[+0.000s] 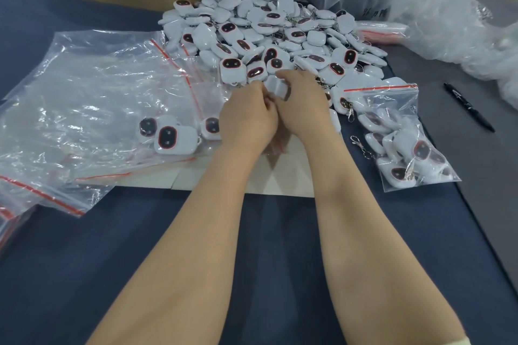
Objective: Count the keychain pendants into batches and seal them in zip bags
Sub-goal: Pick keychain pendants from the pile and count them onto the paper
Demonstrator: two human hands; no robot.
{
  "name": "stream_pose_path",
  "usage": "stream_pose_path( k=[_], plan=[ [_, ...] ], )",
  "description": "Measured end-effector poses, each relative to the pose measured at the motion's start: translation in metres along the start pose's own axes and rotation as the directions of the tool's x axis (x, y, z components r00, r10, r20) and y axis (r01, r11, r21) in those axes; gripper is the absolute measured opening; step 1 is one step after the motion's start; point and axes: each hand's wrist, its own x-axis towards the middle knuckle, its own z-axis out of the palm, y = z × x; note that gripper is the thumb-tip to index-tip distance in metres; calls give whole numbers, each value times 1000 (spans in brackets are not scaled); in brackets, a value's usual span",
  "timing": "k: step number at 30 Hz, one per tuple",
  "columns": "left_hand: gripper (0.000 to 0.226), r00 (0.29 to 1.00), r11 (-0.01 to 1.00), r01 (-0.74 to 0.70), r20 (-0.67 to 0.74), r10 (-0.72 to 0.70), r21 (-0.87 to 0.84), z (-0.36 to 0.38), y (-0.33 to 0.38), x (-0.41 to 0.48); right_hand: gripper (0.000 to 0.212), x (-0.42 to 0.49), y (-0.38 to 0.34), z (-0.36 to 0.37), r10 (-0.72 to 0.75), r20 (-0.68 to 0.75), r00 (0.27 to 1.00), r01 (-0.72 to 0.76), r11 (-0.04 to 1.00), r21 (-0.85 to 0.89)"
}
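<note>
1. I see the right hand (302,105) at the near edge of the pendant pile (269,33), its fingers curled round one white pendant (272,84).
2. The left hand (248,120) touches it with curled fingers; what it holds I cannot tell.
3. A filled zip bag (403,143) lies to the right, and a stack of zip bags (98,98) to the left.

white pendants (269,36) heaped mid-table; filled zip bag (403,137) right, empty zip bags (92,98) left.
</note>
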Motion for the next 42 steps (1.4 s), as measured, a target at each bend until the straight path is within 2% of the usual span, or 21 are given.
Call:
stream_pose_path(
  k=[10, 14, 17, 19, 21, 24, 27, 30, 32, 34, 37, 40, 42],
  plan=[
    [17, 999, 999, 22, 47, -24, 43, -2, 0, 1, 46, 1, 3, -1, -72, 129, 989, 80, 995, -60],
    [18, 998, 997, 68, -2, -68, -23, -2, 0, 2, 44, -3, -1, 6, -8, 8, 1000, 8, 1000, -26],
    [21, 995, 993, 96, -33, -98, -70, -1, -1, 5, 49, -4, -6, 10, 66, -87, 994, -56, 992, 116],
    [24, 994, 993, 98, -39, -101, -73, 0, -2, 7, 48, -3, -7, 10, 101, -96, 990, -82, 979, 185],
    [25, 995, 994, 92, -37, -95, -64, 1, -3, 8, 38, -1, -7, 8, 134, -93, 987, -110, 968, 227],
    [28, 997, 997, 75, -19, -76, -30, 3, -4, 7, 25, -1, -10, 3, 193, -158, 968, -111, 900, 421],
    [38, 999, 998, 49, -21, -50, -30, 3, -5, 6, 20, -3, -14, -2, 250, -240, 938, -70, 815, 575],
    [50, 1000, 997, -3, -23, 2, -74, 1, -1, 5, 16, -4, -19, -3, 300, -230, 926, -73, 740, 669],
    [46, 998, 993, -40, -49, 35, -109, -1, 1, 5, 18, -4, -21, -2, 321, -219, 921, -81, 709, 700],
    [32, 993, 989, -74, -103, 60, -130, -3, 2, 5, 22, -5, -23, -3, 335, -189, 923, -90, 665, 742],
    [24, 990, 981, -92, -124, 71, -171, -4, 5, 4, 24, -8, -27, -7, 247, -97, 964, -50, 529, 847],
    [26, 994, 965, -45, -111, 16, -258, -7, 12, 4, 23, -11, -32, -5, 110, -29, 994, -26, 465, 885],
    [27, 996, 957, -27, -94, 0, -290, -8, 14, 4, 19, -10, -32, -2, 121, 13, 993, -60, 395, 917]
  ],
)
